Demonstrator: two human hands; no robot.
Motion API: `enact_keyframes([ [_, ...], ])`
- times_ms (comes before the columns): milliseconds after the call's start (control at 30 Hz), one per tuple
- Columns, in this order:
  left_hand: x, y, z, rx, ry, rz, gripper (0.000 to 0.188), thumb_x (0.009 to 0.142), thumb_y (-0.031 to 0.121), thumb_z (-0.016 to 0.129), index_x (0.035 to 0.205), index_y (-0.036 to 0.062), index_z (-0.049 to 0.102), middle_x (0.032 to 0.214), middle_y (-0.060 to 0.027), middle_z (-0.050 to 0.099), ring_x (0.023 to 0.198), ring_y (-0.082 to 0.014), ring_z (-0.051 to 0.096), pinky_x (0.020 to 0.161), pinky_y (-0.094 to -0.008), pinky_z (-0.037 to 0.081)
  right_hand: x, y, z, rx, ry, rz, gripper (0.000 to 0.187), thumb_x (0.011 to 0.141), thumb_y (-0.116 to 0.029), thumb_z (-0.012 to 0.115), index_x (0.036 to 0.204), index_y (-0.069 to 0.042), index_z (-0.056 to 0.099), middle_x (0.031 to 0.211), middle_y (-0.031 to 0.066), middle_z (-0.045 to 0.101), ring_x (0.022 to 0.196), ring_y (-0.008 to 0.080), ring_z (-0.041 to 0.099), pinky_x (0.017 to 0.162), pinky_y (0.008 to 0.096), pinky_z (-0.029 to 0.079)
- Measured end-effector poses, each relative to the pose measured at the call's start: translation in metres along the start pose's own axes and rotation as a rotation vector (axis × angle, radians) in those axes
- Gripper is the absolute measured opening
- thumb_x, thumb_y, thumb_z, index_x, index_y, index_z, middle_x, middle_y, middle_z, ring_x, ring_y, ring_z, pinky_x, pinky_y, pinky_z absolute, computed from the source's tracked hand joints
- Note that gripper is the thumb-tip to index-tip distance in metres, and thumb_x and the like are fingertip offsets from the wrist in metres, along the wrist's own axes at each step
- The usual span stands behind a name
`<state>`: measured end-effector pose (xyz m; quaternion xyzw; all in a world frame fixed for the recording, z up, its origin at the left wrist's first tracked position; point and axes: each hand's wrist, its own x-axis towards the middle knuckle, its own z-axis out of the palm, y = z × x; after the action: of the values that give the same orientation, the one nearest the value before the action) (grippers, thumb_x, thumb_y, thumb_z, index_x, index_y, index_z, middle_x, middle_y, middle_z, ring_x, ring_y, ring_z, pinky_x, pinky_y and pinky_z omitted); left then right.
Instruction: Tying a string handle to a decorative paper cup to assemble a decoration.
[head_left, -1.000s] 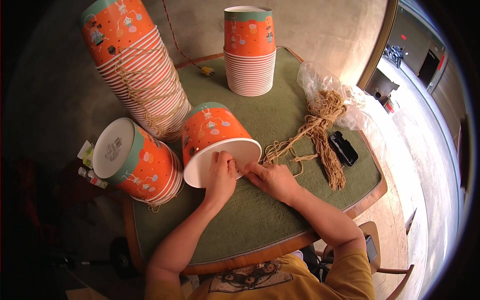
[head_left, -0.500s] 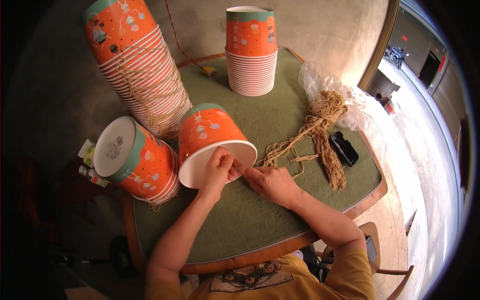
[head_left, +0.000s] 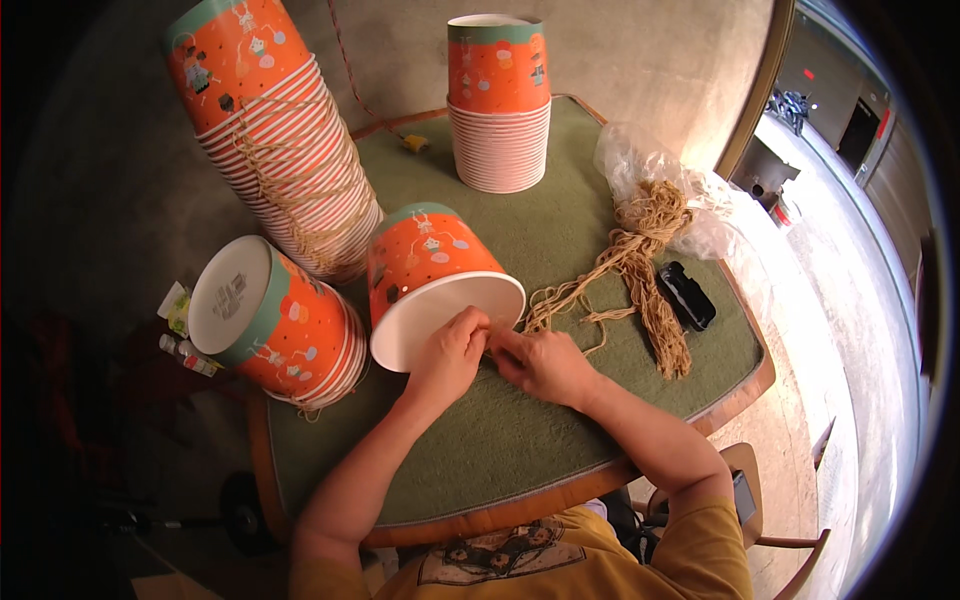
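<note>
An orange paper bucket (head_left: 425,250) with a green band and cartoon figures lies on its side, its white open mouth facing me. At the lower right of its rim my left hand (head_left: 453,350) is closed, fingers bent together. Close beside it my right hand (head_left: 548,366) is also closed, thumb and fingers pinched toward the left. What either hand grips is too small or hidden to make out. Just beyond the right hand, strands of tan string (head_left: 560,300) run from a large loose hank (head_left: 655,240).
A tall leaning stack of buckets (head_left: 290,150) wound with string stands at the back left. Another bucket stack (head_left: 240,300) lies tilted at the left edge. An upright stack (head_left: 498,110) stands at the back. A black case (head_left: 687,297) and a clear plastic bag (head_left: 640,155) lie right, on the green-topped table (head_left: 430,480).
The bucket has shifted slightly right and its mouth has turned a little. My left hand has moved right and down, closer to my right hand, which has barely moved.
</note>
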<state>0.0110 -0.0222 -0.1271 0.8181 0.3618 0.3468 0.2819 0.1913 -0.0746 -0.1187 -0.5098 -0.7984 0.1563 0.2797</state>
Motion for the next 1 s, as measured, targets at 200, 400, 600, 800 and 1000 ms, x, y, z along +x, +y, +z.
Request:
enact_keyframes([
  [200, -0.008, 0.005, -0.002, 0.099, -0.031, -0.027, 0.016, 0.091, 0.003, 0.058, 0.099, 0.0004, 0.044, 0.085, -0.0197, 0.057, 0.083, -0.0418, 0.058, 0.069, -0.049, 0.045, 0.002, 0.002, 0.002, 0.143, 0.006, 0.083, 0.016, 0.084, -0.018, 0.066, 0.095, -0.008, 0.062, 0.074, 0.0126, 0.067, 0.068, 0.0318, 0.067, 0.063, 0.0415, 0.052],
  [400, -0.024, 0.009, -0.005, 0.269, -0.049, 0.093, 0.018, 0.089, 0.004, 0.061, 0.099, 0.0028, 0.047, 0.093, -0.0167, 0.052, 0.09, -0.0387, 0.055, 0.077, -0.0474, 0.046, 0.005, -0.002, 0.002, 0.221, 0.009, 0.162, 0.015, 0.085, -0.018, 0.067, 0.095, -0.007, 0.064, 0.074, 0.0124, 0.067, 0.066, 0.0285, 0.067, 0.063, 0.0381, 0.052],
  [600, -0.024, 0.009, 0.004, 0.331, 0.026, 0.118, 0.018, 0.084, 0.002, 0.062, 0.096, 0.004, 0.049, 0.095, -0.015, 0.051, 0.092, -0.0354, 0.056, 0.08, -0.0457, 0.047, 0.006, 0.0, 0.003, 0.244, -0.009, 0.185, 0.019, 0.086, -0.016, 0.067, 0.101, -0.005, 0.064, 0.079, 0.0132, 0.07, 0.072, 0.028, 0.069, 0.068, 0.0365, 0.053],
  [800, -0.023, 0.004, 0.005, 0.227, 0.12, 0.12, 0.015, 0.084, 0.002, 0.065, 0.09, 0.002, 0.051, 0.086, -0.0135, 0.054, 0.084, -0.0355, 0.058, 0.074, -0.0445, 0.047, -0.001, -0.012, -0.026, 0.122, -0.051, 0.124, 0.018, 0.09, -0.015, 0.064, 0.102, -0.006, 0.054, 0.073, 0.0147, 0.067, 0.07, 0.036, 0.067, 0.063, 0.0426, 0.053],
  [1000, -0.022, -0.001, -0.002, -0.026, 0.083, -0.02, 0.015, 0.088, 0.003, 0.063, 0.092, 0.0013, 0.049, 0.085, -0.0145, 0.057, 0.081, -0.0358, 0.059, 0.07, -0.0449, 0.047, -0.008, 0.005, -0.04, -0.231, -0.095, -0.038, 0.01, 0.09, -0.018, 0.059, 0.092, -0.01, 0.053, 0.072, 0.0147, 0.062, 0.066, 0.0352, 0.065, 0.056, 0.0476, 0.051],
])
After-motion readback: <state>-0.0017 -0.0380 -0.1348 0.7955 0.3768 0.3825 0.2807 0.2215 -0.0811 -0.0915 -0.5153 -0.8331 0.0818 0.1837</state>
